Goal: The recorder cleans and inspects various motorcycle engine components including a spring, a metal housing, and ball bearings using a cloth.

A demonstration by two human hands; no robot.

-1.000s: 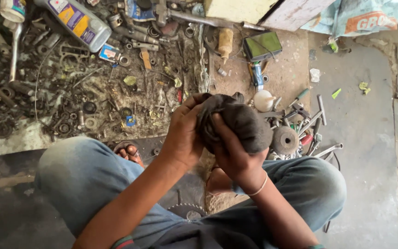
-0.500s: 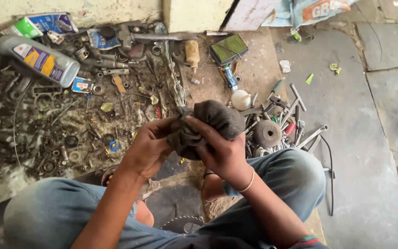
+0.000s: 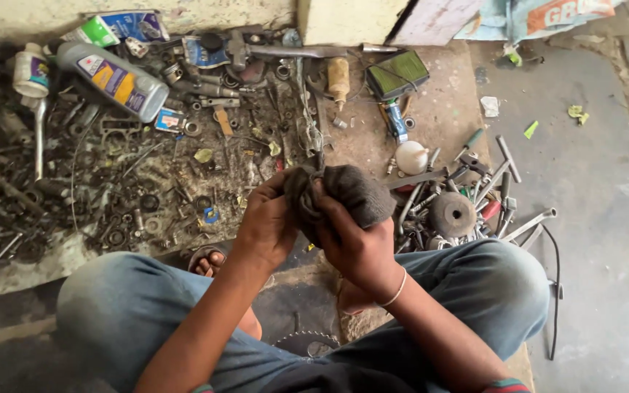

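Note:
Both my hands hold a bunched dark grey rag (image 3: 354,191) in front of my knees. My left hand (image 3: 267,222) grips its left side, fingers curled into the cloth. My right hand (image 3: 354,244), with a thin bangle on the wrist, clasps the rag from below and the right. Whatever is wrapped inside the cloth is hidden. I squat in blue jeans, a bare foot in a sandal (image 3: 209,260) showing under my left arm.
Greasy nuts, washers and metal scraps (image 3: 132,204) litter the ground on the left, with a grey oil bottle (image 3: 118,78) and a small white bottle (image 3: 32,71). Sockets, wrenches and a round metal part (image 3: 451,215) lie to the right. A toothed sprocket (image 3: 307,343) lies between my legs.
The view has swung a little, so the floor clutter sits lower and more to the right. My hands have shifted slightly on the rag and keep their grip.

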